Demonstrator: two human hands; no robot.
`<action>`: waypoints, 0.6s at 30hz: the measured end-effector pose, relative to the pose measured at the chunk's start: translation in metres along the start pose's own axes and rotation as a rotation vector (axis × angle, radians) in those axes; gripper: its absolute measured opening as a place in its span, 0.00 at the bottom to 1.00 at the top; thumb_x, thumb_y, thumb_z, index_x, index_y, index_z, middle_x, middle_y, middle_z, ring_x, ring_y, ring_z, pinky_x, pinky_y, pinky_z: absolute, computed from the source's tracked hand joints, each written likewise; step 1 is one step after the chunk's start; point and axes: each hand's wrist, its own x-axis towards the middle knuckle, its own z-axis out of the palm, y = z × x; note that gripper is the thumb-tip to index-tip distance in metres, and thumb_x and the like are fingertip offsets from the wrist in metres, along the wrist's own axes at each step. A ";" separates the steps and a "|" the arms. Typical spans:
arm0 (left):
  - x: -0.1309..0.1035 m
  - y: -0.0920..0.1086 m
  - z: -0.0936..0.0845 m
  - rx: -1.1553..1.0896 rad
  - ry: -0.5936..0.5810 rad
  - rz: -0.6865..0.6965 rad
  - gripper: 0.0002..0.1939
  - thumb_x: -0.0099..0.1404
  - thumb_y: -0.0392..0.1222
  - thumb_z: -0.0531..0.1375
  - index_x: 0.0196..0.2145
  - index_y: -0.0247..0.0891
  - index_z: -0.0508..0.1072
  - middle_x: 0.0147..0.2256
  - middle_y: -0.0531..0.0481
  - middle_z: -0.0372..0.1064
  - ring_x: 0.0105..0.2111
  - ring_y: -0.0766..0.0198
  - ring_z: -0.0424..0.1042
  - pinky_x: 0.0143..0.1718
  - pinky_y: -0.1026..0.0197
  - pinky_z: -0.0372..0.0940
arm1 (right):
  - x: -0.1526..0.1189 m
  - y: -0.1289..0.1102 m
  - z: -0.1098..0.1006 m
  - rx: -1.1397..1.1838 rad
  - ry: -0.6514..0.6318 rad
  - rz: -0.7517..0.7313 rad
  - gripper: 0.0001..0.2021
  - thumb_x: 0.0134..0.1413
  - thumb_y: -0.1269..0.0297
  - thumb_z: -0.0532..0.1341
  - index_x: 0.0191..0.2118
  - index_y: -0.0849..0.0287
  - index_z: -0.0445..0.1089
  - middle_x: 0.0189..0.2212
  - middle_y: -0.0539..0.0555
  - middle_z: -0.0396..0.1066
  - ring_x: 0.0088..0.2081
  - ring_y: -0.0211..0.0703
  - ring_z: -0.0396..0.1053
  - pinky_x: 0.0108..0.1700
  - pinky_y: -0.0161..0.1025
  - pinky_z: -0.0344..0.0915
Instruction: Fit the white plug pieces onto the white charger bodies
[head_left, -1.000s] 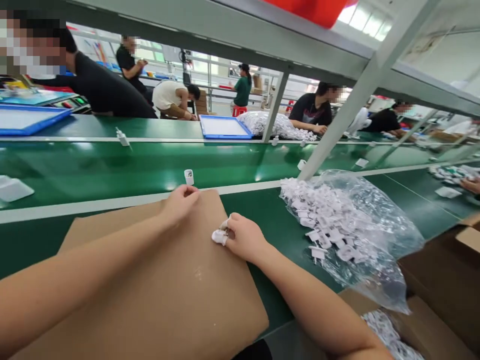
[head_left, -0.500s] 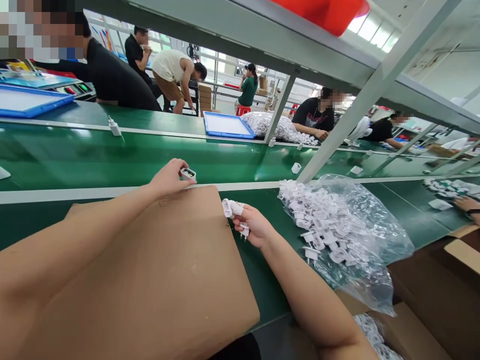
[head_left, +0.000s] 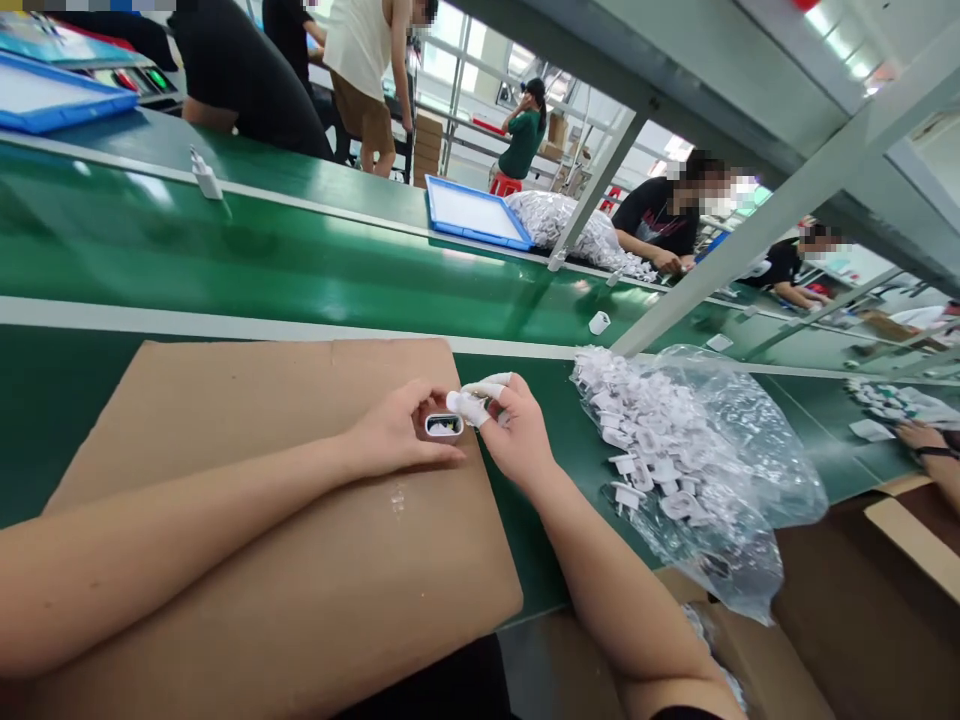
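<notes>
Above a brown cardboard sheet [head_left: 300, 560], my left hand [head_left: 401, 430] holds a white charger housing [head_left: 444, 426] whose open end shows the parts inside. Close at its right is my right hand [head_left: 510, 420], with white covers on some fingertips. Its thumb and fingers pinch a small white plug piece [head_left: 454, 401], held at the housing's upper right edge. More white bits show within the right hand's fingers, partly hidden. A clear plastic bag [head_left: 750, 430] with several white plug pieces [head_left: 637, 430] lies right of my right hand.
Beyond the cardboard runs a green conveyor [head_left: 315, 265] with a white housing [head_left: 599, 323] and a charger [head_left: 205, 178] near its far edge. A slanted metal post [head_left: 720, 235] stands at the right. An open carton [head_left: 847, 570] is at lower right. Several people work across the line.
My left hand has come back from the conveyor's edge over the cardboard with the housing, meeting my right hand. The camera view has tilted and shifted.
</notes>
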 end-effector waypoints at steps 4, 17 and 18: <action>0.000 -0.006 -0.004 -0.041 -0.015 0.021 0.19 0.51 0.54 0.70 0.34 0.41 0.72 0.29 0.52 0.68 0.28 0.62 0.66 0.29 0.59 0.61 | -0.007 -0.007 0.002 -0.168 -0.122 -0.165 0.12 0.61 0.67 0.59 0.48 0.55 0.75 0.37 0.54 0.71 0.34 0.40 0.67 0.37 0.37 0.65; 0.001 -0.006 -0.006 0.043 0.000 0.087 0.15 0.54 0.52 0.67 0.29 0.40 0.70 0.28 0.52 0.66 0.27 0.63 0.65 0.28 0.60 0.59 | -0.009 -0.019 0.006 -0.425 -0.164 -0.208 0.14 0.59 0.72 0.55 0.47 0.58 0.73 0.35 0.54 0.68 0.34 0.41 0.67 0.33 0.35 0.61; 0.001 -0.005 -0.005 0.050 0.002 0.090 0.15 0.54 0.53 0.67 0.29 0.40 0.70 0.28 0.52 0.65 0.27 0.63 0.64 0.28 0.60 0.59 | -0.009 -0.019 0.005 -0.415 -0.156 -0.208 0.14 0.59 0.72 0.55 0.47 0.58 0.73 0.35 0.54 0.68 0.34 0.41 0.67 0.33 0.35 0.61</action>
